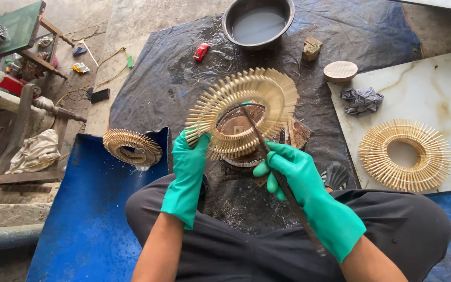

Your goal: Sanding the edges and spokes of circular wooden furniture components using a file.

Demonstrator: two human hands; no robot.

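1. The pale ring-shaped frame of radiating bamboo sticks point(244, 107) is held up in the air above the person's lap, over the dark plastic sheet point(184, 73). It is tilted, its open centre facing partly toward the camera and partly down to the right, and its sticks fan outward all round.
2. The left hand point(190, 156), in a green rubber glove, is closed on the frame's lower left edge, fingers pointing up, forearm rising from the lower middle of the view.
3. The right hand point(293, 169), also in a green glove, is wrapped around a long thin dark tool point(283, 180). The tool's long axis runs diagonally from lower right, past the wrist, up to the left, and its tip reaches into the frame's open centre.
4. A second flat ring of bamboo sticks point(405, 155) lies on the white marble slab point(434, 89) to the right, well apart from the hands.
5. A third, smaller bamboo ring point(131, 147) rests on the blue tarp point(90, 209) at left.
6. A round metal basin holding cloudy liquid point(258, 22) stands at the top, beyond the held frame.
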